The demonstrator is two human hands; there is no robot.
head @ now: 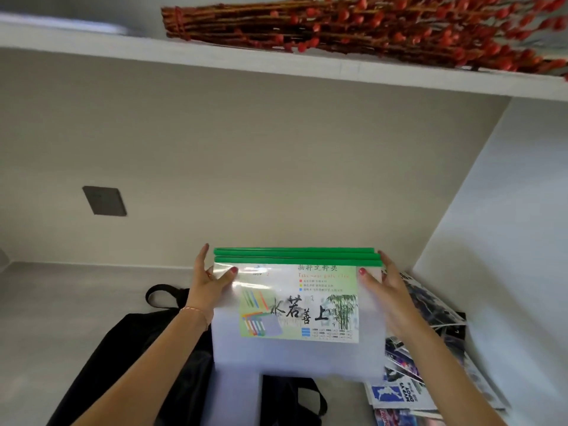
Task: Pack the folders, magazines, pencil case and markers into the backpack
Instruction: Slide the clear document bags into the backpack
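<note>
Three folders (296,305), green spines up, held upright between both hands above the backpack (129,348).
Left hand (209,282) & right hand (382,285): fingers pressed on the stack's side edges, thumbs on front near the spines. Looks light, bendy, slick plastic, so grip edges firmly. Magazines (408,385) lie on the table under the right fingers.

The folders (295,318) are translucent white with green spines and a pale green label printed with black characters and bamboo. The backpack (135,358) is black. The magazines (408,382) show blue, black and white print.
</note>
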